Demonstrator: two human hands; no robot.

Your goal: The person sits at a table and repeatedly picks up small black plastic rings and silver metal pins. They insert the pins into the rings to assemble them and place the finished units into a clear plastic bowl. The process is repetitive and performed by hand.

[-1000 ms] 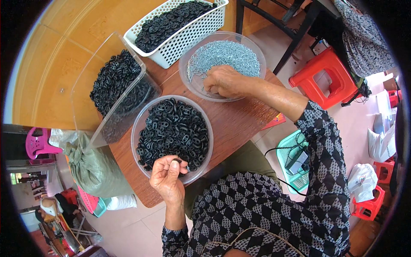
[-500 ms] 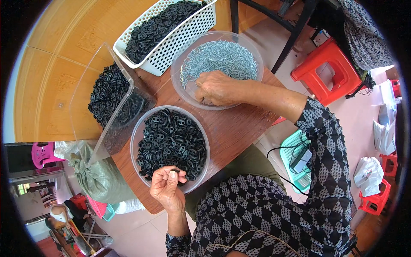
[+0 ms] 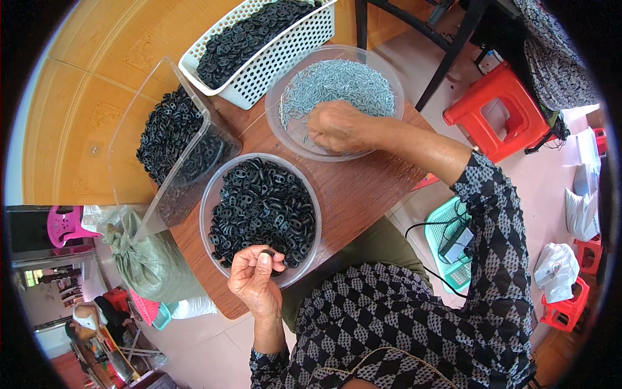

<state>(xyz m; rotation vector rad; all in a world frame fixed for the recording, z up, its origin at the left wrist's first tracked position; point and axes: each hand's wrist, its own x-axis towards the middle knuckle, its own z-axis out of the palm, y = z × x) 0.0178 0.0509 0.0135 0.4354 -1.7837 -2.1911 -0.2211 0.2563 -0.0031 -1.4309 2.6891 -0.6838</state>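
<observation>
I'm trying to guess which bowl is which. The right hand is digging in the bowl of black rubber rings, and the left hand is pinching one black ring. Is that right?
Not quite. In the head view the right hand is in the bowl of small silver metal pieces. The left hand does pinch a black ring.

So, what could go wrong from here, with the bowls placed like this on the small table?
The bowl of black rubber rings sits at the table edge near the left hand; a nudge might tip it off. The right hand digs in the bowl of small metal pins, whose points could prick fingers or scatter over the rim.
</observation>
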